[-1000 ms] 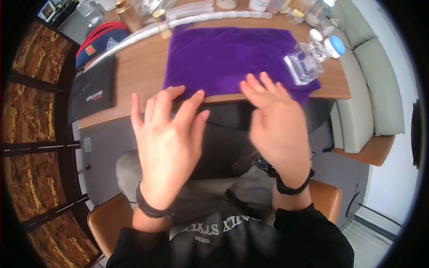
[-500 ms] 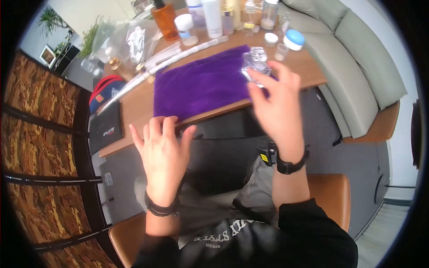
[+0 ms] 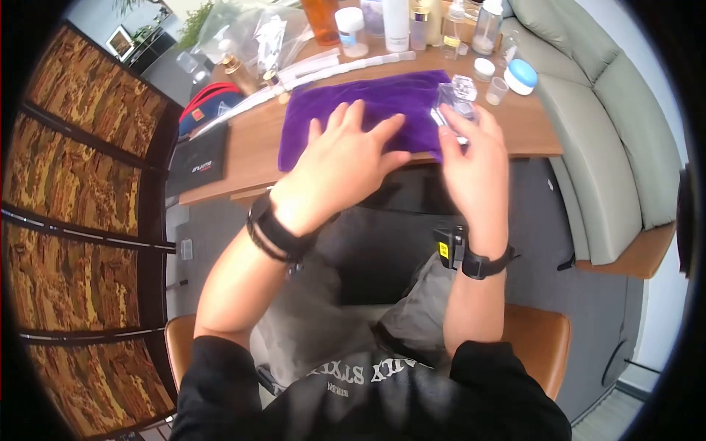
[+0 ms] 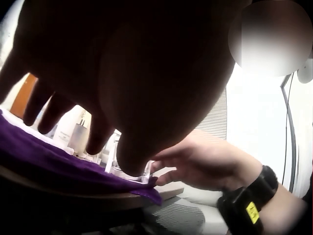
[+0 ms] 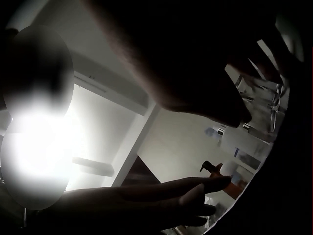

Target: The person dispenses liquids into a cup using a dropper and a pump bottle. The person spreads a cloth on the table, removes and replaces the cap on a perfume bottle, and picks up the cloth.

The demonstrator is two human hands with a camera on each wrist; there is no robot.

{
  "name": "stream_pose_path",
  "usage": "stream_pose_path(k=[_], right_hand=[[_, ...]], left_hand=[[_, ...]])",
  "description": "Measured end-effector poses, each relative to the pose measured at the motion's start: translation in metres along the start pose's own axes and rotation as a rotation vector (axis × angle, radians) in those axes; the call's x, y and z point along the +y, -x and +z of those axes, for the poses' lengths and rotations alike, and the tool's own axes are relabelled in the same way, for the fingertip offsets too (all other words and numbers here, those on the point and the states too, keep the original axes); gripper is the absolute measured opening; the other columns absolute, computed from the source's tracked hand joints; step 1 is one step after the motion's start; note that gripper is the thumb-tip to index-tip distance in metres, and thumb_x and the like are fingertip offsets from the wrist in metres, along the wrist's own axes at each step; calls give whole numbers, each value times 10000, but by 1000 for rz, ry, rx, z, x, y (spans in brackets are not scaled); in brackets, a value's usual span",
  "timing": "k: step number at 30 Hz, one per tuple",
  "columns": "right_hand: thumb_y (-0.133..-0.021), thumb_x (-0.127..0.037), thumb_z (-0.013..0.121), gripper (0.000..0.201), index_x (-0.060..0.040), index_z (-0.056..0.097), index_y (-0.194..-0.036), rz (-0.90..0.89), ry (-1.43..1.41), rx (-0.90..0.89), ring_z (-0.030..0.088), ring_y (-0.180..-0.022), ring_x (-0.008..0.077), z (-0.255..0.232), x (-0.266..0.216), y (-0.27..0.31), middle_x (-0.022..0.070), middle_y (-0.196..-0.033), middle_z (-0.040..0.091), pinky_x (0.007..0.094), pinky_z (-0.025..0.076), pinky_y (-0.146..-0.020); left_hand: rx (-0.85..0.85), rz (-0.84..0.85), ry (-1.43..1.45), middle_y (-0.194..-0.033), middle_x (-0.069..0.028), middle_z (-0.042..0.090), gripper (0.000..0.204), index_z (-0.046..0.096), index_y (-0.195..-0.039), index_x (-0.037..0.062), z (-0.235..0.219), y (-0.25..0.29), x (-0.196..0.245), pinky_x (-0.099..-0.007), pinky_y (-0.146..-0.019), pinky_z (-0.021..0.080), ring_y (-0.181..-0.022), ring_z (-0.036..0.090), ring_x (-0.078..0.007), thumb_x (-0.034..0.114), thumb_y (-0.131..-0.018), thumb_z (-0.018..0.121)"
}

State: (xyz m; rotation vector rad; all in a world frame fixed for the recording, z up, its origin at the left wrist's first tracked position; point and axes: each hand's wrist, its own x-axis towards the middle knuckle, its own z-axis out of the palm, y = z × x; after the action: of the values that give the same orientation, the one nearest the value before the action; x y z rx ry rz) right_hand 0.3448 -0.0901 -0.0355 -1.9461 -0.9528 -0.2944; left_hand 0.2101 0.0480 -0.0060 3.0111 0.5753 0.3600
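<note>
A square clear bottle (image 3: pixel 446 95) with a faceted clear cap lies over the right end of a purple cloth (image 3: pixel 309 106) on the table. My right hand (image 3: pixel 479 169) grips the bottle from its near side, thumb on the left and fingers on the right, covering part of it. In the right wrist view those fingers (image 5: pixel 237 105) show dark against the clear bottle (image 5: pixel 266 95). My left hand (image 3: pixel 338 165) hovers palm down over the cloth's near-left part, fingers spread and holding nothing.
Behind the cloth, a white strip (image 3: pixel 323 71) crosses the wooden table (image 3: pixel 533 121). Several bottles stand farther back, with a blue-lidded jar (image 3: pixel 521 76), a small white-lidded jar (image 3: pixel 484 69) and a little clear cup (image 3: pixel 497 90) at right. A black pouch (image 3: pixel 198 160) lies left.
My right hand has reached forward from the cloth's near edge to the clear bottle and taken hold of it. The left hand has moved forward and right, over the cloth. The head view has shifted.
</note>
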Motion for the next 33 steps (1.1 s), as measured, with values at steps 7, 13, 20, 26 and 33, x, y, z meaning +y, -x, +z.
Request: stream_pose_path(k=[7,13,20,26,33], right_hand=[[-934,-178,740,377,-17,721,-1275,122,-153,17,570,-1282,382,-22,2,3,236,-1388,590,440,435,-1108],[-934,-213,767,414,-35,711,-1304,158,-269,80,596,-1225,294,-26,1,-1,187,-1388,596,369,486,-980],[-938,-253,780,435,-40,708,-1311,101,-369,109,615,-1173,248,-27,7,-2,161,-1354,609,341,484,-930],[-955,-244,764,429,-32,702,-1322,96,-400,132,633,-1168,235,-25,6,-3,160,-1348,618,319,499,-912],[-977,-189,741,423,7,676,-1346,51,-428,103,670,-1049,179,-25,2,-1,173,-1361,597,278,539,-829]], left_hand=[[-185,206,-25,-1612,-301,340,568,408,-1595,255,12,-43,-27,-605,-1224,274,-1529,286,-472,480,-1079,483],[-349,206,-26,-1711,-276,107,701,201,-1664,380,34,-59,-36,-616,-1255,140,-1591,98,-446,660,-1049,389],[-329,213,-40,-1719,-265,81,718,183,-1660,412,46,-67,-33,-664,-1240,84,-1590,44,-465,713,-1031,356],[-424,167,-31,-1728,-249,41,748,174,-1657,433,47,-95,-21,-686,-1230,74,-1589,12,-473,763,-1006,339],[-452,136,37,-1734,-227,23,807,197,-1659,408,46,-99,-26,-683,-1234,49,-1594,13,-458,814,-975,329]])
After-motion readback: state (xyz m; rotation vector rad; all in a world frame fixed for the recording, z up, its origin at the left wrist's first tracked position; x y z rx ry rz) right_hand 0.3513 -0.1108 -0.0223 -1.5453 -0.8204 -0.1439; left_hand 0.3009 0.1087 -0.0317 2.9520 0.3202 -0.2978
